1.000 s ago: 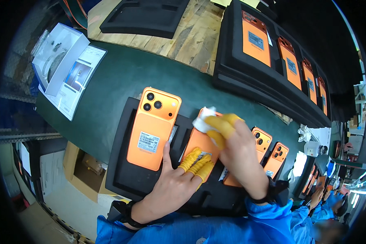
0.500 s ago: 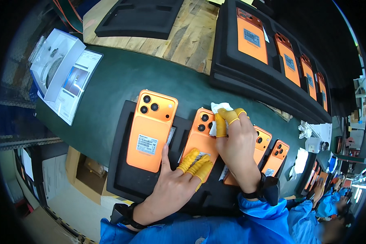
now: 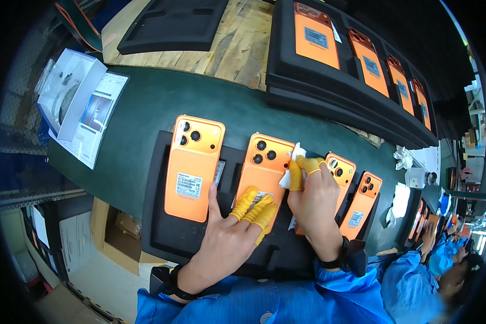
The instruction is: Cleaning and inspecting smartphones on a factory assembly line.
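Four orange phones lie camera side up on a black foam tray [image 3: 161, 237]. My left hand [image 3: 227, 235], in yellow finger cots, rests its fingers flat on the label end of the second phone [image 3: 260, 175], thumb stretched apart. In my right hand [image 3: 316, 202], also with finger cots, a crumpled white cloth [image 3: 299, 151] is pinched against that phone's right edge, beside the cameras. To the left is the labelled first phone [image 3: 188, 164]. My right hand partly covers the third phone [image 3: 342, 170]; past it lies the fourth phone [image 3: 360, 202].
Stacked black foam trays [image 3: 318, 100] with several orange phones stand at the far right. An empty foam tray [image 3: 173, 24] lies on a wooden board [image 3: 237, 48]. At the left, a clear-sided box [image 3: 73, 86] sits on a printed sheet [image 3: 100, 119]. Co-workers in blue sit at the right.
My right hand has moved the cloth from the second phone's camera area down and right to its side edge. My left hand stays on that phone. The view has shifted slightly.
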The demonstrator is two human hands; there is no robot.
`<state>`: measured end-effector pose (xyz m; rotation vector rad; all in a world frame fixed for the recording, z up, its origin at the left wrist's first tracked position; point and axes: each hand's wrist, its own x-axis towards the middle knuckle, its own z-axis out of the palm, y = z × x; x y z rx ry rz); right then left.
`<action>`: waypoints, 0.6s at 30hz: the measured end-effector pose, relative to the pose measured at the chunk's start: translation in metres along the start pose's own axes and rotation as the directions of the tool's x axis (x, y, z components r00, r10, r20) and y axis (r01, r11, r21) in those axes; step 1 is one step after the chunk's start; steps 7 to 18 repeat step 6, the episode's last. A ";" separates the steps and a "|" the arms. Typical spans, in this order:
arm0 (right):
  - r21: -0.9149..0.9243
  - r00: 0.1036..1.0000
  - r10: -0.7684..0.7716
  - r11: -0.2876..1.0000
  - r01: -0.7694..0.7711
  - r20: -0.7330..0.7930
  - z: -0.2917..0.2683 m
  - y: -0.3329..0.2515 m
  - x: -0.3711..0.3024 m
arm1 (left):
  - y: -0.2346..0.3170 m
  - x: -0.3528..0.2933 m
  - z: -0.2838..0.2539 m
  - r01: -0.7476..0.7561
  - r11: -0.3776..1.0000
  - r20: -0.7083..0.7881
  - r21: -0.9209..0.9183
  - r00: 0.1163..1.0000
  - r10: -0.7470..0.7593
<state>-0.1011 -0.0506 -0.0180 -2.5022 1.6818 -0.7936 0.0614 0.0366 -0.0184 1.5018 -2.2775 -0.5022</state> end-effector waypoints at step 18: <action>0.035 0.992 -0.050 0.998 0.046 0.119 -0.016 -0.012 -0.024 | -0.002 -0.003 -0.002 0.016 1.000 0.011 0.003 1.000 -0.016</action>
